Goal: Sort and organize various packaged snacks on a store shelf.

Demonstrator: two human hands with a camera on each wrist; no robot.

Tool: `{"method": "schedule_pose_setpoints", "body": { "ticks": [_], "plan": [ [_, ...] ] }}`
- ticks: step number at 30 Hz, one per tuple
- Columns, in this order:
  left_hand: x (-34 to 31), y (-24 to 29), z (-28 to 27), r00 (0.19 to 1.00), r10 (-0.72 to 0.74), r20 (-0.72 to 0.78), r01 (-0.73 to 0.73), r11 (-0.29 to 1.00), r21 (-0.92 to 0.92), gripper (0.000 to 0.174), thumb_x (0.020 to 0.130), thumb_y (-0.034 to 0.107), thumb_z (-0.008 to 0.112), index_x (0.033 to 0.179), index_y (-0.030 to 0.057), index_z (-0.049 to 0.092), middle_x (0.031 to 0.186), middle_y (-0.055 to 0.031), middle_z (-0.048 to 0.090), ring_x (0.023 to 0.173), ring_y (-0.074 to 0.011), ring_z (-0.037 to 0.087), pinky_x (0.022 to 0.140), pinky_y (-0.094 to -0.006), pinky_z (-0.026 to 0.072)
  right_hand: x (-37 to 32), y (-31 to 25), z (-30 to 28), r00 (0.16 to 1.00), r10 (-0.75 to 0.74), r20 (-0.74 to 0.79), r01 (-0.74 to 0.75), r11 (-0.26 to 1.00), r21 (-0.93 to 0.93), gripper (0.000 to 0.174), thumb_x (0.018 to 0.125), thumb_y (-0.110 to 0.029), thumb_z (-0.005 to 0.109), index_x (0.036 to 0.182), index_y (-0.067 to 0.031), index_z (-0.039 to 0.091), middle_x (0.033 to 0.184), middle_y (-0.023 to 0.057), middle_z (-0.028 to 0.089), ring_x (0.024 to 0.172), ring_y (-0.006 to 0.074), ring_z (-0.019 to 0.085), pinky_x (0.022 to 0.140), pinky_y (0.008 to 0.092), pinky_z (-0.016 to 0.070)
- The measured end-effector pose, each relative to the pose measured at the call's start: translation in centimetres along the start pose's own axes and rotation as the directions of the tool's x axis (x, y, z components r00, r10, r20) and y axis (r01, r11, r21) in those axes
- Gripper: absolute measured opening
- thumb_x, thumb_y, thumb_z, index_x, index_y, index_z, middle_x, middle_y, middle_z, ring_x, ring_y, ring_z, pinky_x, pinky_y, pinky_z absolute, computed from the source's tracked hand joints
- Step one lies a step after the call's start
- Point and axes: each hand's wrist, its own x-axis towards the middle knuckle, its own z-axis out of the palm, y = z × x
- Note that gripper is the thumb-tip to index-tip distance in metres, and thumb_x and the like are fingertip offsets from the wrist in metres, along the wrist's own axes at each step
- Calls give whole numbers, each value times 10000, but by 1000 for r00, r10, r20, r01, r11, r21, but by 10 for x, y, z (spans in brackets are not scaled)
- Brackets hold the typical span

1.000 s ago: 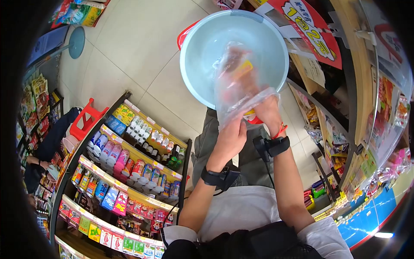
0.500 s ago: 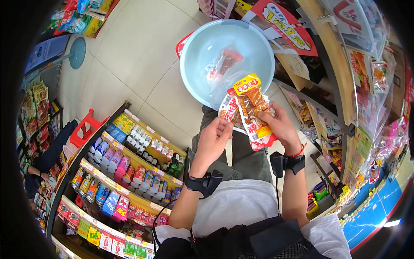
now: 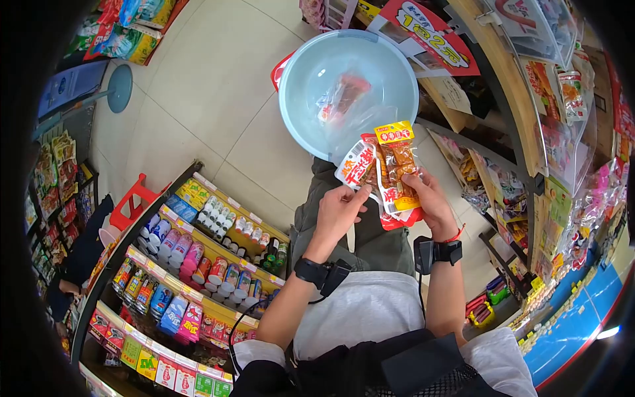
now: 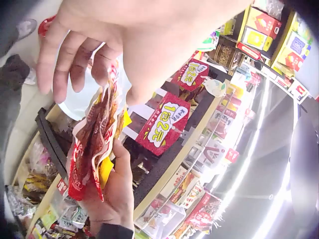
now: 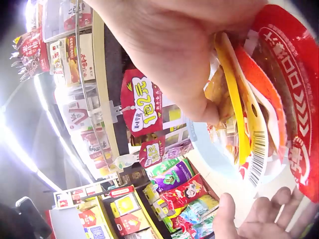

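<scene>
My right hand grips several snack packets, thumb over the front. On top is a yellow-headed packet with brown pieces; a white-and-red packet fans out beside it. In the right wrist view the packets' edges stand below my right hand. My left hand is beside the packets' left edge, fingers loosely bent; in the right wrist view this left hand has its fingers spread. Behind the packets, a clear plastic bag with something reddish inside lies in a light blue basin.
Stocked drink shelves stand at the left, snack racks at the right. A red price sign is beside the basin. A red stool and a person's dark sleeve are at the far left, beyond the drink shelves.
Both hands have come out of the clear bag, which now lies in the basin. The right hand brought the packets out toward the body; over the last half second they tilted slightly and fanned apart.
</scene>
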Motion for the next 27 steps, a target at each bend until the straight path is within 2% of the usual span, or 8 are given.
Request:
{"method": "schedule_pose_setpoints", "body": {
  "ticks": [2, 5, 8, 9, 12, 14, 20, 27],
  "plan": [
    [-1, 6, 1, 999, -45, 1, 45, 998, -32, 463, 890, 408, 729, 1064, -7, 618, 1018, -110, 688, 883, -156, 704, 669, -318, 585, 1, 4, -2, 1000, 3, -7, -3, 1000, -5, 385, 937, -192, 637, 1242, 22, 541, 1058, 113, 684, 870, 152, 689, 773, 282, 564],
    [-2, 5, 8, 990, 84, 114, -48, 958, -284, 528, 950, 323, 671, 1341, 27, 476, 1275, -99, 595, 1129, -186, 625, 883, -352, 551, 1, 9, 0, 999, 34, 36, -33, 999, -28, 386, 944, -194, 627, 1245, 32, 542, 1074, 112, 680, 886, 153, 687, 795, 286, 561],
    [13, -5, 15, 968, 138, 209, 21, 786, -618, 473, 951, 201, 668, 1359, 40, 489, 1262, -77, 616, 1161, -194, 607, 979, -375, 508, 3, 15, 11, 991, 89, 99, -89, 996, -10, 390, 951, -199, 620, 1237, 54, 542, 1088, 113, 677, 912, 161, 685, 817, 288, 560],
    [20, -8, 15, 968, 126, 217, 64, 711, -700, 425, 942, 88, 644, 1342, 43, 508, 1258, -90, 622, 1138, -201, 621, 979, -375, 513, 3, 16, 15, 989, 99, 109, -102, 995, 21, 405, 949, -197, 624, 1244, 66, 540, 1089, 122, 680, 915, 166, 686, 808, 287, 561],
    [29, -17, 13, 981, 83, 174, 85, 624, -777, 406, 927, 22, 602, 1323, 10, 511, 1238, -119, 629, 1116, -223, 636, 977, -397, 515, 0, 14, 23, 985, 145, 93, -151, 987, 57, 351, 971, -216, 594, 1182, 64, 576, 1066, 99, 677, 928, 159, 675, 838, 292, 551],
    [28, -16, 15, 985, 108, 133, 41, 606, -794, 403, 926, 17, 596, 1319, 1, 510, 1236, -122, 629, 1115, -230, 636, 980, -406, 515, 1, 13, 23, 982, 182, 53, -186, 979, 89, 350, 975, -222, 591, 1178, 62, 576, 1057, 95, 677, 927, 156, 670, 836, 292, 547],
    [27, -19, 9, 979, 175, 106, -18, 588, -809, 425, 915, -2, 597, 1329, 15, 506, 1238, -118, 627, 1118, -244, 634, 996, -418, 512, 3, 13, 21, 998, 38, 53, -45, 990, 137, 409, 991, -235, 583, 1228, 97, 552, 1093, 140, 681, 968, 181, 678, 834, 298, 552],
    [12, -15, -10, 978, 183, 96, -30, 584, -811, 451, 920, -14, 585, 1356, 22, 473, 1278, -110, 596, 1144, -239, 618, 986, -418, 517, 9, -4, 28, 986, 138, 97, -132, 989, -67, 448, 978, -362, 605, 1156, 49, 614, 1032, 88, 686, 887, 147, 672, 796, 279, 542]
  ]
}}
